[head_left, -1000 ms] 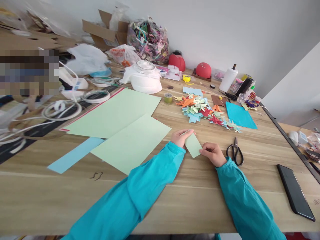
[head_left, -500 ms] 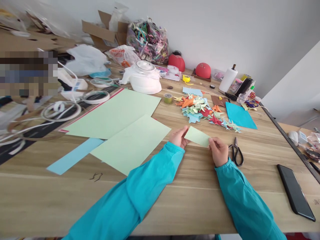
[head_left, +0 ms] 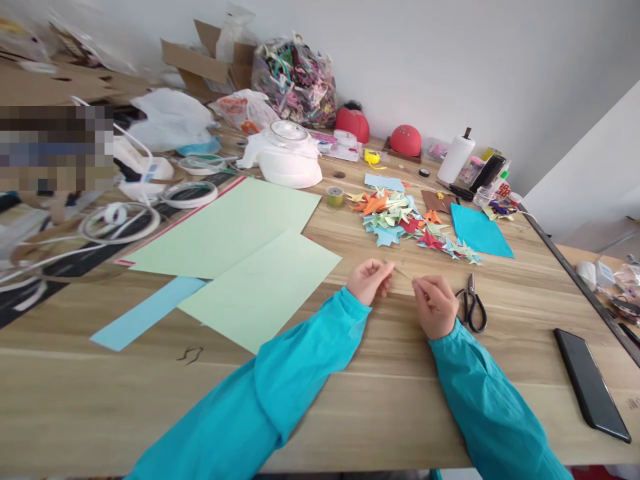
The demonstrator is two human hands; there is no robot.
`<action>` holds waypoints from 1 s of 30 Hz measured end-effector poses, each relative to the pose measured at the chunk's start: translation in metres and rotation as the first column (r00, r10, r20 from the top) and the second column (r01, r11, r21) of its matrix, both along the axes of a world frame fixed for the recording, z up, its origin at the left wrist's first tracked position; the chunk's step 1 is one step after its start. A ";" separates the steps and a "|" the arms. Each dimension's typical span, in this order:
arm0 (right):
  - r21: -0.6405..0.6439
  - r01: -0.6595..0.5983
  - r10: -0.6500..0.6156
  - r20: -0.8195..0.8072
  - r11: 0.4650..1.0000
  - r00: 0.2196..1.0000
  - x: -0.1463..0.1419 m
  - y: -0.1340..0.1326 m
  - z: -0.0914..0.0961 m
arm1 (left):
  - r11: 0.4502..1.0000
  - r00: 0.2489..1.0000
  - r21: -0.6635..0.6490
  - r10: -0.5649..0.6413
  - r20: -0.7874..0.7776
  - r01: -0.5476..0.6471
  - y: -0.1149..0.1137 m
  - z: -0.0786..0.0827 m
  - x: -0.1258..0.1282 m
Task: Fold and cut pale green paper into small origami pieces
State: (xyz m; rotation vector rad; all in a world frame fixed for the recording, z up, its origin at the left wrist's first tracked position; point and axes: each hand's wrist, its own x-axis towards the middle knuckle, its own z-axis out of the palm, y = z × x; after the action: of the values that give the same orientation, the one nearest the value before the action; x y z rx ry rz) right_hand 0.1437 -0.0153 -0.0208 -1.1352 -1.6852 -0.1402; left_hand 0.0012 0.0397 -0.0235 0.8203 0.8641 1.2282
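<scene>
Between my two hands is a small pale green piece of paper, turned edge-on so that only a thin line of it shows. My left hand pinches its left end between thumb and fingers. At the other end, my right hand is closed on it with the fingertips. Black-handled scissors lie on the table just right of my right hand. Beyond my hands is a heap of folded paper shapes in orange, green, blue and red. Large pale green sheets lie to the left of my left hand.
A blue paper strip lies partly under the green sheets. At right are a black phone and a turquoise cloth-like square. A spool, a yellow tape measure and a white bundle stand farther back.
The small green paper has tilted from showing its flat face to lying edge-on. My left hand has rolled over, with its thumb now on top; my right hand has barely moved.
</scene>
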 end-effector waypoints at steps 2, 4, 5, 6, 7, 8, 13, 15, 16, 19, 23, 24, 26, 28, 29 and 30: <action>-0.027 -0.094 0.097 0.148 0.995 0.984 -0.003 -0.003 0.000 | 0.998 0.997 -0.007 -0.061 0.043 0.062 0.000 -0.003 0.001; -0.050 -0.167 0.174 0.278 0.985 0.945 -0.006 -0.005 0.000 | 0.999 0.997 -0.016 -0.027 0.076 0.028 0.003 -0.007 0.001; -0.061 -0.196 0.205 0.316 0.979 0.927 -0.007 -0.006 0.000 | 1.000 0.997 -0.012 -0.019 0.076 0.020 0.004 -0.009 0.000; -0.072 -0.213 0.225 0.324 0.974 0.919 -0.007 -0.007 0.000 | 1.000 0.997 -0.012 -0.014 0.076 0.015 0.006 -0.011 0.000; -0.080 -0.211 0.226 0.299 0.974 0.927 -0.007 -0.008 0.000 | 1.000 0.996 -0.014 -0.016 0.084 0.017 0.007 -0.012 -0.001; -0.083 -0.191 0.206 0.247 0.978 0.947 -0.007 -0.009 0.001 | 0.999 0.996 -0.016 -0.026 0.087 0.028 0.008 -0.013 -0.002; -0.237 -0.043 0.005 -0.158 0.971 0.987 -0.007 -0.004 -0.001 | 0.992 0.992 0.042 -0.124 0.021 0.123 0.002 -0.008 -0.003; -0.371 -0.157 0.027 -0.333 0.915 0.943 -0.008 -0.001 -0.003 | 0.979 0.981 0.060 -0.193 -0.021 0.194 -0.001 -0.006 -0.002; -0.425 -0.241 0.045 -0.422 0.873 0.906 -0.009 0.001 -0.004 | 0.974 0.976 0.061 -0.215 -0.030 0.217 -0.002 -0.005 -0.002; -0.478 -0.410 0.008 -0.644 0.777 0.765 -0.009 0.005 -0.007 | 0.980 0.980 0.031 -0.198 0.028 0.197 -0.001 -0.005 -0.002; -0.436 -0.455 -0.087 -0.789 0.776 0.608 -0.005 0.008 -0.008 | 0.984 0.981 0.034 -0.177 0.085 0.174 0.001 -0.004 -0.004; -0.427 -0.465 -0.098 -0.810 0.776 0.579 -0.005 0.009 -0.009 | 0.981 0.981 0.061 -0.186 0.062 0.182 0.001 -0.004 -0.005; -0.411 -0.485 -0.112 -0.839 0.772 0.533 -0.004 0.010 -0.010 | 0.972 0.981 0.137 -0.192 0.007 0.190 0.000 -0.003 -0.004; -0.406 -0.501 -0.113 -0.849 0.764 0.515 -0.003 0.010 -0.010 | 0.962 0.981 0.193 -0.190 -0.032 0.193 -0.002 -0.003 -0.003; -0.411 -0.507 -0.113 -0.848 0.758 0.518 -0.003 0.010 -0.009 | 0.960 0.982 0.205 -0.185 -0.042 0.190 -0.003 -0.003 -0.002; -0.418 -0.513 -0.110 -0.843 0.750 0.526 -0.003 0.010 -0.008 | 0.961 0.983 0.205 -0.179 -0.045 0.185 -0.004 -0.003 -0.001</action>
State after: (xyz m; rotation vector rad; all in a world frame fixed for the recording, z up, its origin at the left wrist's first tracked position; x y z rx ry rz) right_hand 0.1403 -0.0052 -0.0293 -1.1493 -0.9276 1.0967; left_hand 0.0004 0.0358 -0.0263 1.0634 0.6711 1.1593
